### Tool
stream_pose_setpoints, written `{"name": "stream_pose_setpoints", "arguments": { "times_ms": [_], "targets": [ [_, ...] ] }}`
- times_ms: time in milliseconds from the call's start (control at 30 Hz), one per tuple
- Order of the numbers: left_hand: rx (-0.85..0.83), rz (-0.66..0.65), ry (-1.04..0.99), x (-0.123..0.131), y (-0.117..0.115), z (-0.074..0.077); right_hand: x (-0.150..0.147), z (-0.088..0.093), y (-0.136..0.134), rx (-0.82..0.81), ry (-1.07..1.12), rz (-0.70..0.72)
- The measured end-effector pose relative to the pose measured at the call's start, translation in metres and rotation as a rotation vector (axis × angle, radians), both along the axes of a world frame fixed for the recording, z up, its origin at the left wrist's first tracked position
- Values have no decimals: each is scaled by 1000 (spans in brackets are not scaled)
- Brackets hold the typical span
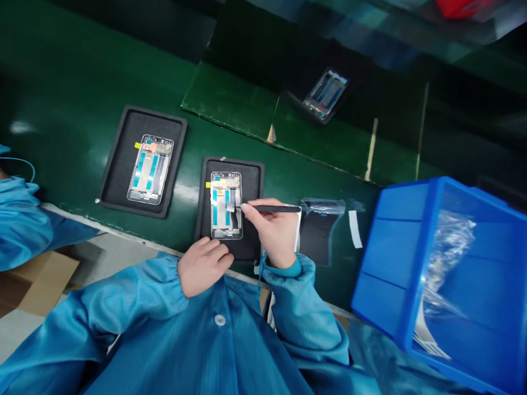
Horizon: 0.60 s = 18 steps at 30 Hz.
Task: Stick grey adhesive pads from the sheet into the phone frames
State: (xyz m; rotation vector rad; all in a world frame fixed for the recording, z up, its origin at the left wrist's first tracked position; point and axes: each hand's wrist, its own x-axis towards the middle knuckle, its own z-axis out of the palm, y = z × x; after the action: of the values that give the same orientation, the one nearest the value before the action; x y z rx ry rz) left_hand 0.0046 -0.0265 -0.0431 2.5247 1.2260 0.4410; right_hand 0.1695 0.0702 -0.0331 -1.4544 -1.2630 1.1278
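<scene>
Fingers (pixel 254 217) of the right hand (pixel 279 231) pinch a black tool (pixel 285 208) over a phone (pixel 221 209), likely for precision — left hand (pixel 205 267) curls at the tray (pixel 252 184), grip unclear.

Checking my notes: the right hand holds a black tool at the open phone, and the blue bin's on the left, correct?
Wrong side: the head view shows the blue bin on the right. The right hand does hold a black tool at the open phone.

Passage is left over the bench (pixel 190 159) between the left tray (pixel 117 159) and right tray (pixel 253 184), but is blocked farther right by the right hand (pixel 278 229) and the bin (pixel 389 233).
</scene>
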Motion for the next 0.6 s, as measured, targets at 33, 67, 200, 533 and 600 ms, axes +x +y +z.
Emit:
{"name": "stream_pose_setpoints", "arguments": {
  "times_ms": [33,67,200,533,600],
  "targets": [
    [-15,7,-28,1,1,1,-5,-1,4,-10,0,14],
    [-33,20,-61,-1,4,3,-10,-2,9,-19,-4,29],
    [-46,232,-142,-22,22,6,-17,-9,22,-47,-56,65],
    [8,486,-109,-39,60,-10,-21,-11,31,-76,-33,86],
    [-3,485,-124,-38,60,-12,-21,-10,31,-76,-47,91]
  ]
}}
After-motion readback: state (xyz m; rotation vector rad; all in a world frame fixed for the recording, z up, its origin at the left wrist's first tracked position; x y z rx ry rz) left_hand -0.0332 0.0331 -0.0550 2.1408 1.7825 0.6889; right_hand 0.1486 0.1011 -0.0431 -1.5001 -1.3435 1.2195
